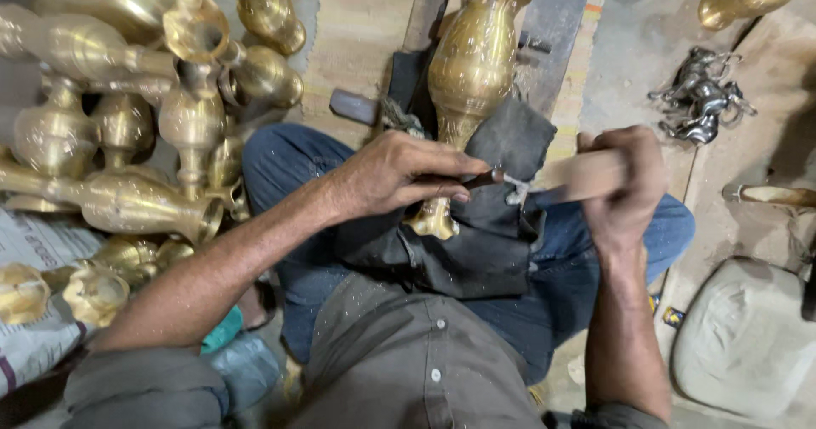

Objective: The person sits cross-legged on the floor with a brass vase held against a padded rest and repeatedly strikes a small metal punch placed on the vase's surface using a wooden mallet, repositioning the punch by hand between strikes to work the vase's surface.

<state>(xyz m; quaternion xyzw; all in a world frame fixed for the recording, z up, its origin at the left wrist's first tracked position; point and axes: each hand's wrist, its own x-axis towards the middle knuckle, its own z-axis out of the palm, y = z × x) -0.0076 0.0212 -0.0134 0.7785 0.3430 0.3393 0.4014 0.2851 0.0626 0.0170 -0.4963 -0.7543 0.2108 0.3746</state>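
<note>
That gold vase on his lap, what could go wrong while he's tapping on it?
The wooden mallet in the right hand could miss the thin tool and hit the left hand pinching it. The brass vase lies only on a dark cloth, so it might roll and the tool could slip.

Printed sack [38,310] at left edge, lying flat on the floor under the brass pieces: white woven material, dark print, a purple stripe near the bottom corner. Small packet [673,317] on the floor at right, just beside the blue-jeaned knee: blue and yellow, too small to tell more. No signs, no screens in view.
</note>
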